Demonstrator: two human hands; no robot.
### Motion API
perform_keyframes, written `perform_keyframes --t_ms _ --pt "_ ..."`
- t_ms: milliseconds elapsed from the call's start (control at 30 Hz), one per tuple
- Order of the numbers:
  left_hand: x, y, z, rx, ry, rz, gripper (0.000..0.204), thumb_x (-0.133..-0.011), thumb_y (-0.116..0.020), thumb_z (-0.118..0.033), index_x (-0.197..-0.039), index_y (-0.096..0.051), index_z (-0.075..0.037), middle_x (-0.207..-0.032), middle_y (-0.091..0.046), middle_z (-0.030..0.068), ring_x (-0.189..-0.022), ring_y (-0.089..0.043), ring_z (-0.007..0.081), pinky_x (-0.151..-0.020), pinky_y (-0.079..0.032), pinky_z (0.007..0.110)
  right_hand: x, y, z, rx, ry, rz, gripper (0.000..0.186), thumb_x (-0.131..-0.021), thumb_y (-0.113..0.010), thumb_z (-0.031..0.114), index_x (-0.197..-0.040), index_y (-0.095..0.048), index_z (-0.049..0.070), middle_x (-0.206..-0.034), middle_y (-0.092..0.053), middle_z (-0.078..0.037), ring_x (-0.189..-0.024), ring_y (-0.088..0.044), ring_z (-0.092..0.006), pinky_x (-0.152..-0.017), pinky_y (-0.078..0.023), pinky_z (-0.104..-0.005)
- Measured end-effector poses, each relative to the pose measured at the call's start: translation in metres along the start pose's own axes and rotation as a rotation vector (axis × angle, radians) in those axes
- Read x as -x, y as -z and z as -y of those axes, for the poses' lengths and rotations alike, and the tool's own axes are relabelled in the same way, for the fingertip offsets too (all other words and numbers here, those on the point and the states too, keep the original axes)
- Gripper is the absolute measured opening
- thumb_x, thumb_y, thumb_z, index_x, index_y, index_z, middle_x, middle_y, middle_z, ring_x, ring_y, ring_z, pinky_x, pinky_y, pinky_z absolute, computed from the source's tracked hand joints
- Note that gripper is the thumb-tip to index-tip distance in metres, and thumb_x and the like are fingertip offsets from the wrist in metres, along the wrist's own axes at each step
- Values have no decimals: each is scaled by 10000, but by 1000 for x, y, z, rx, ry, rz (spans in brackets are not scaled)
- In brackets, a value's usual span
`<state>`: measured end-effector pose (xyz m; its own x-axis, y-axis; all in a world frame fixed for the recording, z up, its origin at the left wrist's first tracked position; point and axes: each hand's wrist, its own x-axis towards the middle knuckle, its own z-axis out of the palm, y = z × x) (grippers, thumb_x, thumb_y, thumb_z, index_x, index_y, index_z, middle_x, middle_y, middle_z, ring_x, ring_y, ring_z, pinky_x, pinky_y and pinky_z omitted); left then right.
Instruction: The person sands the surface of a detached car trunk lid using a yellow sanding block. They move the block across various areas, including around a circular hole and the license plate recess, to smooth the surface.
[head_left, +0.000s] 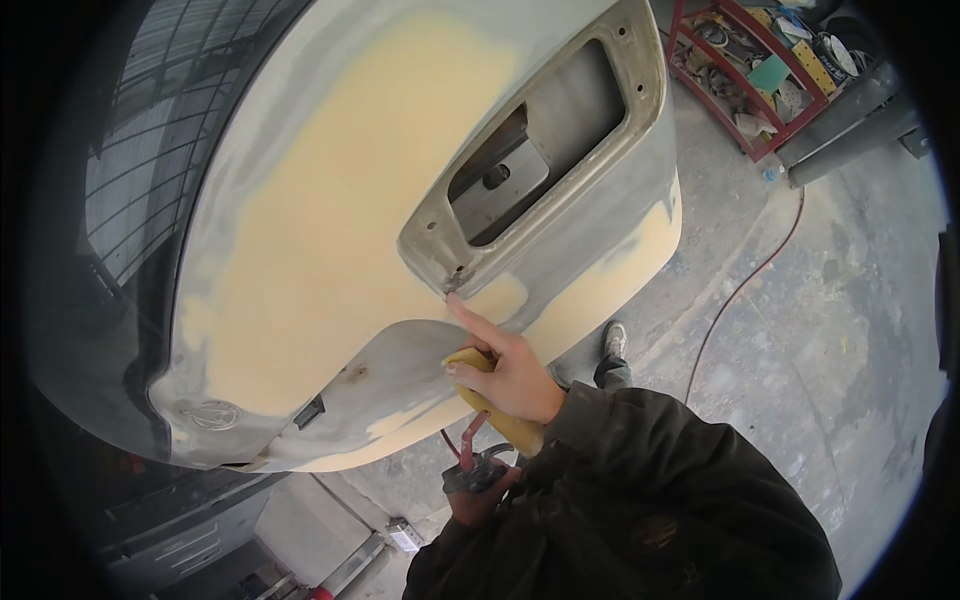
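Note:
My right hand (520, 375) is closed around a long yellow sanding block (515, 430), thumb on its near side. Its index finger stretches out to the lower corner of the lamp opening (470, 255) in a car body (330, 220), appearing to touch the edge there. Pale yellow filler and grey patches cover the sanded body panel. Lower down and partly behind my right sleeve, my left hand (482, 507) grips a dark tool with a reddish bent part (470, 440); its exact kind does not show clearly.
A red cart (755, 90) crowded with abrasives and supplies stands at the upper right beside a grey cylinder (850, 125). A dark red hose (745, 285) runs over the concrete floor (790, 350). My shoe (615, 340) is near the body. Grey drawers (190, 545) stand at lower left.

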<state>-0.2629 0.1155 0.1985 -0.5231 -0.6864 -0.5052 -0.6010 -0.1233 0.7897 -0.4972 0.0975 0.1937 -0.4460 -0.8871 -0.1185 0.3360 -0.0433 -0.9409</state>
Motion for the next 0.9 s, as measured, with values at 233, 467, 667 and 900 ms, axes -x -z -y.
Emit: perform_keyframes --t_ms 233,467,667,900 --pt "-1 -4 36 -51 -106 4 887 -759 -817 48 -1393 -213 -94 -847 -679 100 -691 -668 181 -615 -560 308 -17 28 10 -332 -24 221 746 -934 -685 9 -1591 -364 161 -961 -674 -6 -857 -581 -60 -818 -497 -233" --pt "-6 -29 -23 165 -290 -265 373 -676 -908 -49 -973 -683 -42 -1126 -695 154 -974 -691 252 -798 -553 353 33 42 -42 -451 -556 178 473 -946 -671 30 -1398 -536 60 -1148 -671 -92 -1020 -635 -139 -875 -517 -279" --pt "-24 -21 -25 -84 -237 -83 793 -722 -881 -53 -1367 -422 -7 -1070 -711 131 -903 -687 191 -815 -543 322 69 20 -67 -694 -822 339 373 -985 -593 46 -1348 -543 -23 -1224 -628 -100 -1160 -610 -178 -963 -501 -299" --pt "-39 -34 -56 207 -153 -68 242 -761 -838 10 -905 -644 4 -818 -655 28 -696 -601 110 -639 -490 270 92 53 -79 -700 -503 99 686 -1075 -374 554 -1398 -511 -36 -1292 -629 -138 -1213 -592 -228 -1068 -462 -374"
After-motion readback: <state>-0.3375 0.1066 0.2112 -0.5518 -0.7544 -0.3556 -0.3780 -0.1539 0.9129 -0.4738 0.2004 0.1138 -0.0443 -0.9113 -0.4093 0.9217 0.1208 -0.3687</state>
